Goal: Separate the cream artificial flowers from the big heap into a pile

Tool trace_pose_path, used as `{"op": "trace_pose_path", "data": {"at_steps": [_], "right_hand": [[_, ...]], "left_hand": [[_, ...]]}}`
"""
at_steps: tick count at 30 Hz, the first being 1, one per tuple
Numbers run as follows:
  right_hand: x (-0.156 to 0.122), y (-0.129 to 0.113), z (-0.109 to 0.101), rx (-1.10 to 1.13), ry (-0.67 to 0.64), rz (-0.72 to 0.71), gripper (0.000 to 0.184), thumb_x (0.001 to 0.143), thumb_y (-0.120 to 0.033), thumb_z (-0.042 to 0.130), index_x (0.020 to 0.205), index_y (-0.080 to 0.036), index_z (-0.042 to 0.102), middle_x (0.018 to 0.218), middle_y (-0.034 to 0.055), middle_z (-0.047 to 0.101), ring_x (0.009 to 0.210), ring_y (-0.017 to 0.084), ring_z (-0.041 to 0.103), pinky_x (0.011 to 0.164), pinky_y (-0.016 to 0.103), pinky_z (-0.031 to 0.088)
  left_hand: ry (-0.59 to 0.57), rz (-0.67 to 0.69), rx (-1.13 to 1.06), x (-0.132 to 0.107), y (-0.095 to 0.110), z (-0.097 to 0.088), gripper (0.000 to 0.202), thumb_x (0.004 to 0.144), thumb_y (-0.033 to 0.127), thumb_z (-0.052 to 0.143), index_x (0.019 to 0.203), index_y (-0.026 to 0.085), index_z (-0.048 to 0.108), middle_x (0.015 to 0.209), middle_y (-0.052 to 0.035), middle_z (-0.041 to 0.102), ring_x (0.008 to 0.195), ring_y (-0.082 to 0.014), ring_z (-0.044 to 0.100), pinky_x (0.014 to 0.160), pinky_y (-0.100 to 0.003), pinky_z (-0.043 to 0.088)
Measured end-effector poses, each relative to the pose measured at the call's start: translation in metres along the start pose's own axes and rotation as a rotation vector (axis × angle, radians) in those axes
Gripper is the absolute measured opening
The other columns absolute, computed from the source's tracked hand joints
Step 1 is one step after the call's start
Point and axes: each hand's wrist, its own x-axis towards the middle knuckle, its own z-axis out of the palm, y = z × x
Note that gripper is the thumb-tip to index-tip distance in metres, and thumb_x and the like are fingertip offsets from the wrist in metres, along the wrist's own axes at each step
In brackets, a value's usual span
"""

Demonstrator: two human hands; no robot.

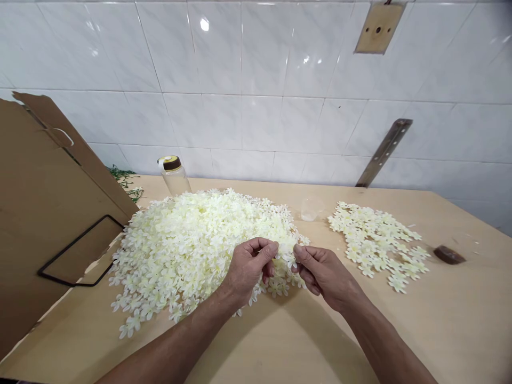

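A large heap of pale yellow-white artificial flowers (192, 234) covers the middle of the table. Over the heap's right front edge, my left hand (250, 266) is closed in a pinch, thumb against fingers. My right hand (326, 274) pinches likewise just to the right, the two thumbs a short gap apart. An artificial flower (287, 252) shows between the fingertips, against similar flowers behind, so its outline is hard to separate. To the right lies a smaller, flatter spread of the same flowers (372, 240).
On the left stands a cardboard box (52, 202) with a black wire frame (76, 245) against it. Behind the heap is a clear bottle (176, 176). A small clear cup (310, 209), a clear container with dark contents (450, 255) and a metal strip (384, 153) are near the tiled wall.
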Motion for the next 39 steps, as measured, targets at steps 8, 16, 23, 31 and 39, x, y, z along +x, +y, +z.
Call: {"op": "trace_pose_path", "data": {"at_steps": [8, 16, 23, 31, 39], "right_hand": [[0.003, 0.004, -0.004, -0.004, 0.017, 0.012, 0.048, 0.077, -0.061, 0.073, 0.068, -0.015, 0.063, 0.046, -0.0067, 0.043, 0.038, 0.004, 0.028, 0.034, 0.018, 0.025], [0.005, 0.006, -0.005, 0.005, 0.09, 0.001, 0.049, 0.078, -0.062, 0.071, 0.065, -0.017, 0.057, 0.046, -0.007, 0.042, 0.038, 0.004, 0.029, 0.035, 0.018, 0.023], [0.012, -0.003, -0.013, -0.19, 0.16, -0.095, 0.046, 0.081, -0.061, 0.067, 0.07, -0.017, 0.063, 0.048, -0.0065, 0.042, 0.039, 0.006, 0.033, 0.037, 0.02, 0.03], [0.03, -0.022, -0.011, -0.381, 0.13, -0.119, 0.051, 0.081, -0.046, 0.068, 0.122, -0.015, 0.064, 0.075, 0.0037, 0.068, 0.051, 0.013, 0.053, 0.041, 0.025, 0.046], [0.032, -0.016, -0.036, -0.518, 0.264, -0.144, 0.041, 0.079, -0.045, 0.066, 0.107, -0.016, 0.071, 0.085, 0.0087, 0.074, 0.048, 0.012, 0.054, 0.039, 0.023, 0.037]], "left_hand": [[0.217, 0.136, 0.172, 0.007, -0.002, -0.008, 0.032, 0.082, 0.047, 0.07, 0.081, 0.015, 0.065, 0.048, 0.0042, 0.053, 0.04, -0.0078, 0.043, 0.037, -0.018, 0.036], [0.265, 0.194, 0.249, 0.009, 0.006, -0.011, 0.03, 0.085, 0.046, 0.066, 0.077, 0.017, 0.061, 0.047, 0.0059, 0.05, 0.038, -0.0066, 0.041, 0.038, -0.017, 0.035], [0.287, 0.295, 0.595, 0.008, 0.015, -0.017, 0.025, 0.089, 0.041, 0.061, 0.082, 0.018, 0.064, 0.058, 0.0031, 0.057, 0.045, -0.008, 0.049, 0.045, -0.019, 0.039], [0.354, 0.335, 0.683, 0.011, 0.039, -0.019, 0.029, 0.093, 0.027, 0.051, 0.118, 0.018, 0.061, 0.093, -0.0059, 0.07, 0.052, -0.0108, 0.06, 0.046, -0.022, 0.044], [-0.35, 0.746, 0.955, -0.057, -0.017, 0.014, 0.018, 0.092, 0.013, 0.051, 0.103, 0.017, 0.064, 0.088, -0.0069, 0.069, 0.074, -0.0143, 0.064, 0.067, -0.022, 0.051]]}}
